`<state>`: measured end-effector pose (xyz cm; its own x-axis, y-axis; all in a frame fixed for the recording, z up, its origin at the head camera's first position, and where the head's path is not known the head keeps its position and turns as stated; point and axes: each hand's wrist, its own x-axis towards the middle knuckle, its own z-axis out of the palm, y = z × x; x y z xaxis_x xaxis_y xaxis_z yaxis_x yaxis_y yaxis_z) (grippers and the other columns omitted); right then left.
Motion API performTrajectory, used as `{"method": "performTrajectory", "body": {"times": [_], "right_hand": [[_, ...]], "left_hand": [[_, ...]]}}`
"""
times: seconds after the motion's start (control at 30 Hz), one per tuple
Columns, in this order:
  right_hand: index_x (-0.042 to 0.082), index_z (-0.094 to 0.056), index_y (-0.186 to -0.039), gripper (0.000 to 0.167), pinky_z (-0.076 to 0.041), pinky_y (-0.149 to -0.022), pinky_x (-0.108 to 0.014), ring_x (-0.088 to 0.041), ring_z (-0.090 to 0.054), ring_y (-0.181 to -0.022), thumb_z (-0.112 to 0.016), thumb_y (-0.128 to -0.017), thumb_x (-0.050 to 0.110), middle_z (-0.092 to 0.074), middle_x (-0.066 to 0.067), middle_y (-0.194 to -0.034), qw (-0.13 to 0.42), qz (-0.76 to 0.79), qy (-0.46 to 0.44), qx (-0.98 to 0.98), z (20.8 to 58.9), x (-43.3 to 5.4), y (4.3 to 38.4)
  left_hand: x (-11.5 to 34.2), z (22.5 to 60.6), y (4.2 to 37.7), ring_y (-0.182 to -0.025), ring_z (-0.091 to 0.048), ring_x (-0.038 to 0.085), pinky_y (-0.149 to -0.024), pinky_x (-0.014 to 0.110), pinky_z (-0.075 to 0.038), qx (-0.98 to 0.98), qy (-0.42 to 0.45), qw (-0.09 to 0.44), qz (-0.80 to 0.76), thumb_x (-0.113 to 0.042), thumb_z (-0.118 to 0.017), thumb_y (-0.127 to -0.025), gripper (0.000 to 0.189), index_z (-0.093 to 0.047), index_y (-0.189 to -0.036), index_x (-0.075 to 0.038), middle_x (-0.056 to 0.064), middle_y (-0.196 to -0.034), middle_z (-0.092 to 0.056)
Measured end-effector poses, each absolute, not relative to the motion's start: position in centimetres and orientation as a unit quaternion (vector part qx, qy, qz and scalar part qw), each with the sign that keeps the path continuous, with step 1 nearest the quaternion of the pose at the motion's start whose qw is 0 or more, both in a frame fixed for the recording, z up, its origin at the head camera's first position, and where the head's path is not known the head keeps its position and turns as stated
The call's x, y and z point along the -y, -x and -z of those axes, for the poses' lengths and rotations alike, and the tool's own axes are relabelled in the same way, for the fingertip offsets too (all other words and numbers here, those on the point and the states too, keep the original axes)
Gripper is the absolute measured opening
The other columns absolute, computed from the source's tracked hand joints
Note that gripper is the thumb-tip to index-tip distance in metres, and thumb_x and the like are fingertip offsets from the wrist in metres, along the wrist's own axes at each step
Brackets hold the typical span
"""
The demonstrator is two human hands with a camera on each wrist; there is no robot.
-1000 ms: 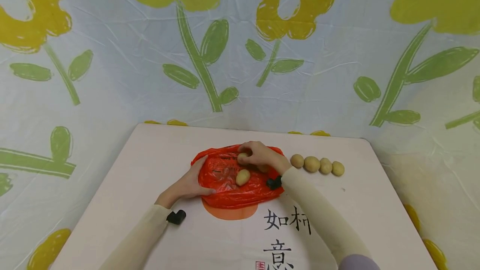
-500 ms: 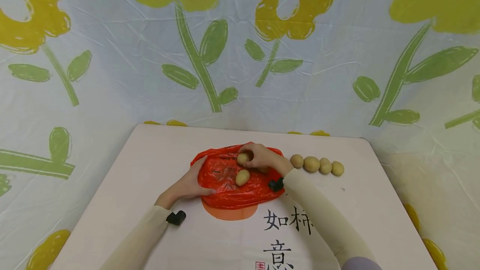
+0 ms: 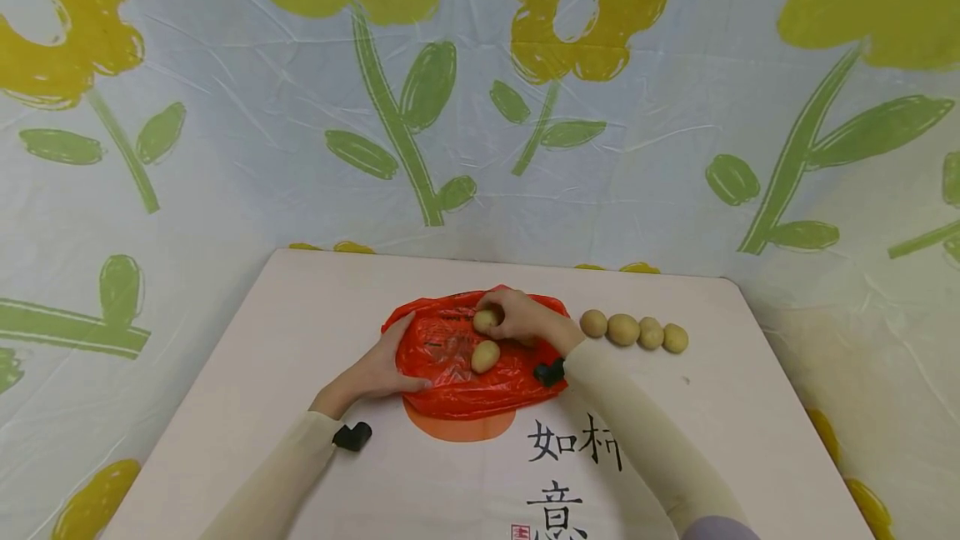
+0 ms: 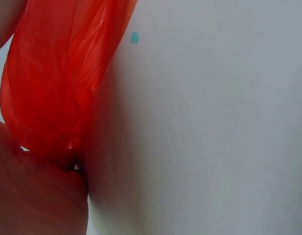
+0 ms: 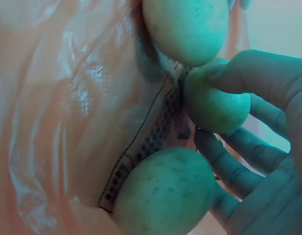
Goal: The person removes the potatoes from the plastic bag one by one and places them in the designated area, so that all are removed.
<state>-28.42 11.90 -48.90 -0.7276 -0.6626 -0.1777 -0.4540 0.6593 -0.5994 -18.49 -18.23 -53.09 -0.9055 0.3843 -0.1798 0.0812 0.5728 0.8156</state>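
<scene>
A red plastic bag (image 3: 450, 336) lies on the table with its rim spread. My left hand (image 3: 380, 363) holds its left side, thumb along the near edge and fingers by the far edge; the left wrist view shows red film (image 4: 58, 73) between them. Over the bag, my right hand (image 3: 525, 315) pinches a potato (image 3: 485, 321) between thumb and fingers. A second potato (image 3: 485, 357) lies nearer on the bag. Close by in the right wrist view are the pinched potato (image 5: 219, 100) and two others, an upper potato (image 5: 187, 29) and a lower potato (image 5: 165, 193). My right hand mostly hides one from the head view.
To the right of the bag, several potatoes (image 3: 623, 329) stand in a row on the pale tabletop (image 3: 315, 290). Black characters (image 3: 555, 507) and an orange patch (image 3: 461, 427) are printed on the near side. A flowered cloth (image 3: 285, 148) hangs behind.
My right hand has dipped slightly, and more of the pinched potato shows. My left hand, the bag and the row of potatoes have stayed in place.
</scene>
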Motion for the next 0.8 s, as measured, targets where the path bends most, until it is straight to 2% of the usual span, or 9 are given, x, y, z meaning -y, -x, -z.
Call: {"method": "performTrajectory", "body": {"times": [0.17, 0.4, 0.57, 0.8], "right_hand": [[0.013, -0.067, -0.127, 0.039, -0.052, -0.101, -0.042, -0.023, -0.06, -0.112, -0.076, -0.09, 0.016, -0.066, -0.007, -0.128, 0.188, 0.271, 0.308, -0.892, 48.3, -11.9, 28.1], [0.013, -0.066, -0.128, 0.039, -0.052, -0.104, -0.046, -0.025, -0.06, -0.116, -0.077, -0.091, 0.018, -0.066, -0.007, -0.129, 0.169, 0.305, 0.288, -0.892, 47.0, -13.0, 26.7], [0.013, -0.065, -0.129, 0.042, -0.052, -0.104, -0.046, -0.025, -0.06, -0.118, -0.078, -0.09, 0.02, -0.067, -0.005, -0.13, 0.137, 0.329, 0.274, -0.893, 46.3, -14.3, 25.5], [0.012, -0.065, -0.13, 0.046, -0.055, -0.094, -0.045, -0.024, -0.063, -0.112, -0.079, -0.087, 0.018, -0.068, -0.005, -0.125, 0.098, 0.363, 0.26, -0.889, 45.3, -15.7, 23.8]], "left_hand": [[18.2, 53.0, 18.4, -0.153, -0.028, 0.038, -0.115, 0.062, -0.041, -0.87, -0.135, 0.17, -0.443, -0.045, -0.089, -0.074, 0.127, -0.008, -0.166, -0.014, 0.012, -0.17, -0.019], [18.1, 53.2, 18.4, -0.152, -0.029, 0.038, -0.114, 0.062, -0.042, -0.874, -0.138, 0.171, -0.432, -0.045, -0.088, -0.074, 0.127, -0.007, -0.166, -0.013, 0.012, -0.169, -0.018], [18.0, 53.1, 18.4, -0.152, -0.028, 0.038, -0.113, 0.062, -0.042, -0.879, -0.133, 0.175, -0.424, -0.047, -0.088, -0.074, 0.127, -0.007, -0.166, -0.015, 0.012, -0.17, -0.017], [18.0, 53.3, 18.5, -0.153, -0.028, 0.038, -0.114, 0.062, -0.041, -0.88, -0.135, 0.171, -0.423, -0.048, -0.088, -0.074, 0.128, -0.007, -0.166, -0.015, 0.012, -0.17, -0.017]]}}
